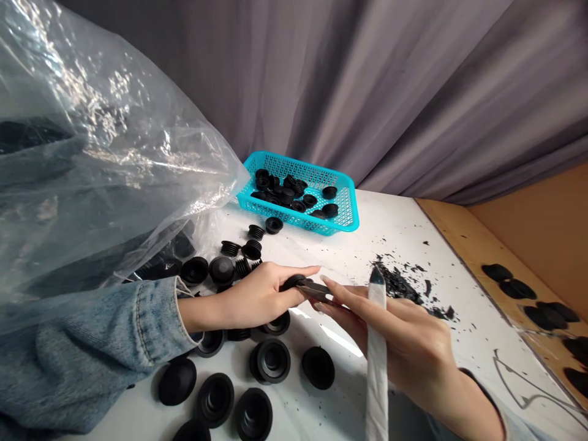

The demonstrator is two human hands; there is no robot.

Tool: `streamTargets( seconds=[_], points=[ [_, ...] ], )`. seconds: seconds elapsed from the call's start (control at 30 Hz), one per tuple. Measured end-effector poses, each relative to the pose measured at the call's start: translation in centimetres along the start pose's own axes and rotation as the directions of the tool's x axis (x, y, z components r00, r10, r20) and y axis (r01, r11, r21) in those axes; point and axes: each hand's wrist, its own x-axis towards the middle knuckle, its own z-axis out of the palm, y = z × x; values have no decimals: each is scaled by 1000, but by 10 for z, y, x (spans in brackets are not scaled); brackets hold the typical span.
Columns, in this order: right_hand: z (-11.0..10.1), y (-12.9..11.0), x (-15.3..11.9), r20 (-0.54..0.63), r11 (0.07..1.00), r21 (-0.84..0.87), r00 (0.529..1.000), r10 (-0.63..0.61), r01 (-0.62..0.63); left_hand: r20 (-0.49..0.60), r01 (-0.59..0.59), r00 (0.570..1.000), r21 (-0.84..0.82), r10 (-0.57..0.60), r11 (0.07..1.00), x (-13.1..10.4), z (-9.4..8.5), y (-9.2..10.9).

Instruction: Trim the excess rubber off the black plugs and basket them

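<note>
Near the middle of the view, my left hand (260, 296) has its fingers wrapped round a black ribbed plug (295, 282). My right hand (399, 331) grips a small dark metal blade (315, 290), whose tip touches the plug. A white-wrapped tool (377, 355) with a dark pointed end also lies across the right hand, pointing up and away. Several black round caps (273, 360) lie on the white table below and beside my left hand.
A turquoise basket (344, 225) holding several black plugs stands at the back. A big clear plastic bag (151, 147) fills the left side. Black shavings (404, 285) are heaped right of centre. More black pieces (517, 289) lie on the wooden surface at the right.
</note>
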Motion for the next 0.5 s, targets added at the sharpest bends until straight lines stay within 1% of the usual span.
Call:
streamTargets(
  seconds=[0.13, 0.33, 0.5],
  points=[
    [1, 0, -1, -9, 1000, 22, 1000, -5, 5, -1, 10, 1000, 9, -10, 1000, 0, 0, -1],
    [0, 0, 0, 6, 1000, -7, 1000, -10, 10, 8, 26, 1000, -15, -25, 1000, 1, 1, -2],
    [0, 2, -1, 15, 1000, -6, 1000, -19, 19, 18, -1, 1000, -35, 2, 999, 0, 1, -3]
  ],
)
